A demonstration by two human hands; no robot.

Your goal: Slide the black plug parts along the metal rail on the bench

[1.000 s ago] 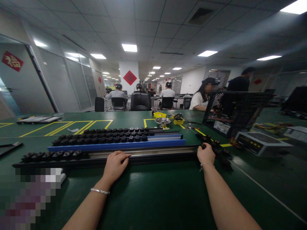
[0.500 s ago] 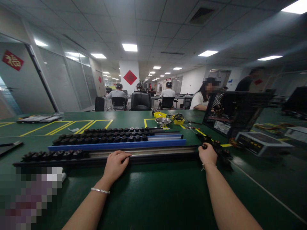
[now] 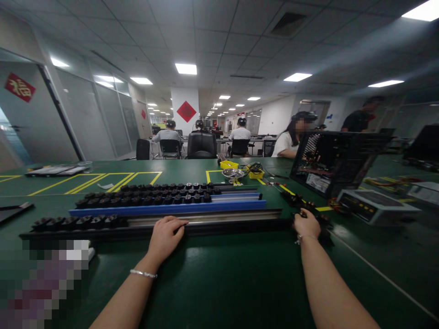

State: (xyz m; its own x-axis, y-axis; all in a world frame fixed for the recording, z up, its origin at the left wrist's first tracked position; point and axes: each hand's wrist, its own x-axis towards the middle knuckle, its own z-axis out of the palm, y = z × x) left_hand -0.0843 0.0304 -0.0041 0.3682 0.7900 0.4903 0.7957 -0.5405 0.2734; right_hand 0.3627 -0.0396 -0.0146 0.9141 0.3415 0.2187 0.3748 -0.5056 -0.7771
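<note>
A long black rail (image 3: 219, 226) with a shiny metal channel lies across the green table in front of me. Several small black ribbed blocks (image 3: 83, 222) sit in a row at its left part. My left hand (image 3: 167, 233) is closed over the rail's front edge near its middle, thumb and fingers on it. Just past the rail's right end, my right hand (image 3: 307, 225) is pinched on a small black part (image 3: 303, 212), largely covered by the fingers. Loose black blocks (image 3: 293, 199) lie around and behind that hand. Two more block-filled rows stand behind, one along a blue rail (image 3: 164, 208).
At the back are a metal bowl (image 3: 232, 173) and yellow trays (image 3: 228, 164). An open computer case (image 3: 338, 160) and a power supply unit (image 3: 375, 204) stand on the right. A person (image 3: 287, 141) sits beyond the case. Papers (image 3: 56, 170) lie at far left.
My right hand has moved right and slightly nearer me, away from the rail's right end towards the loose black blocks. My left hand has stayed put. A standing person at back right has shifted.
</note>
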